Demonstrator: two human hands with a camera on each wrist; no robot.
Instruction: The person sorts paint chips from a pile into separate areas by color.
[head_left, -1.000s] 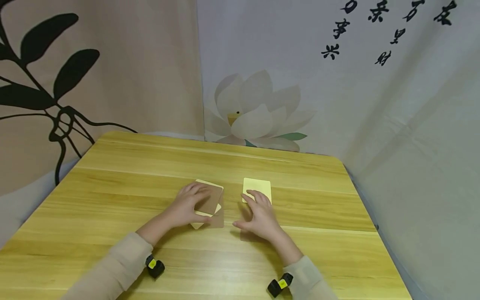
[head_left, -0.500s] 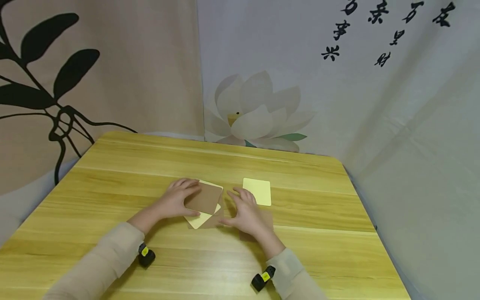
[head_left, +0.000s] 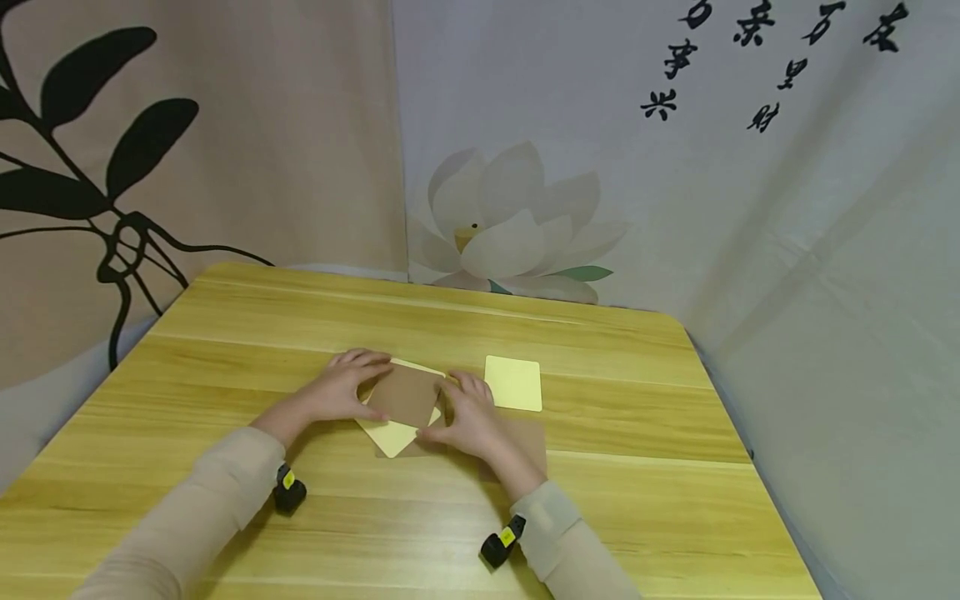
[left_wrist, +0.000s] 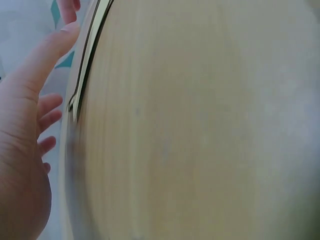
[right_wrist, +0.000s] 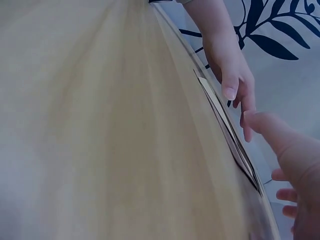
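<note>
Several thin square cards lie in a loose stack at the middle of the table. On top is a brown card [head_left: 405, 396]; a yellow card [head_left: 392, 438] turned at an angle shows below it. My left hand [head_left: 341, 390] is at the stack's left side, thumb and fingers spread. At the right side my right hand [head_left: 471, 419] has its thumb and fingers apart near the brown card's edge. The right wrist view shows the stack [right_wrist: 225, 117] edge-on, with slight gaps between layers. Whether the fingertips touch the cards is hard to tell.
A single yellow card [head_left: 513, 383] lies right of the stack, and a brown card [head_left: 528, 446] lies in front of it, partly hidden by the right forearm. The wooden table [head_left: 615, 400] ends at a printed curtain [head_left: 525, 100] behind.
My left hand has drawn back left, uncovering more of the top brown card. My right hand has moved left from the single yellow card to the stack's right side.
</note>
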